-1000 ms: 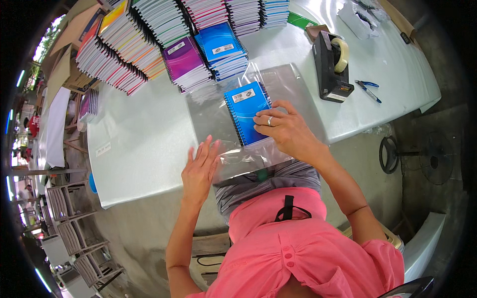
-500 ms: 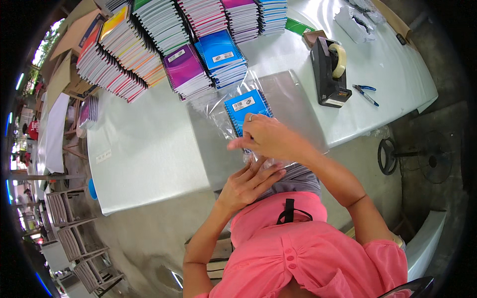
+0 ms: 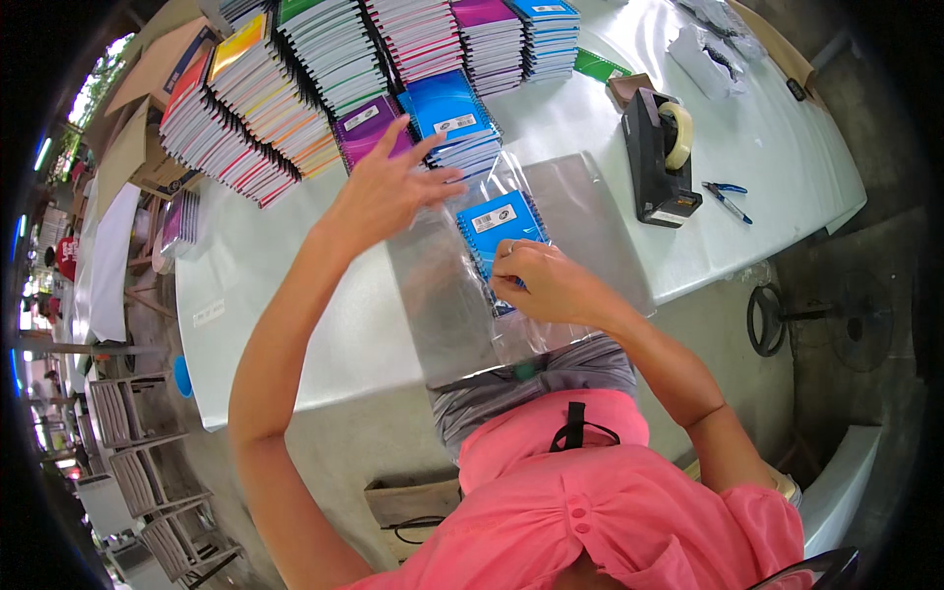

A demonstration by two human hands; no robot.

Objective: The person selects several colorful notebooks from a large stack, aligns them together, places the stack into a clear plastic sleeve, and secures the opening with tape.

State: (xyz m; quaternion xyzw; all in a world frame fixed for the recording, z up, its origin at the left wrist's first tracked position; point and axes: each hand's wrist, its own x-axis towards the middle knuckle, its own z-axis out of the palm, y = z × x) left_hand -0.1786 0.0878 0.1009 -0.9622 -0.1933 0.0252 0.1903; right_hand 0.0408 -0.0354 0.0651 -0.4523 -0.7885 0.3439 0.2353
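A blue spiral notebook point(image 3: 500, 224) with a white label lies in clear plastic point(image 3: 526, 339) on a grey sheet point(image 3: 590, 211) before me. My right hand point(image 3: 551, 283) rests on the notebook's lower right part, its fingers curled together; what they grip, if anything, is hidden beneath them. My left hand point(image 3: 388, 187) is raised with its fingers spread and nothing in it. It hovers over the near edge of the stacks, in front of the purple notebooks point(image 3: 366, 128) and left of the stacked blue notebooks point(image 3: 447, 103).
Taller stacks of yellow notebooks point(image 3: 265, 88) and green notebooks point(image 3: 334, 59) fill the far left. A black tape dispenser point(image 3: 649, 162) stands to the right, beside blue-handled snips point(image 3: 728, 200). Crumpled plastic point(image 3: 710, 61) lies at the far right. A fan point(image 3: 855, 315) is beyond the table point(image 3: 285, 315).
My left hand has left the near end of the plastic and swung up toward the stacks, its fingers opening out. My right hand has curled its fingers over the lower part of the notebook.
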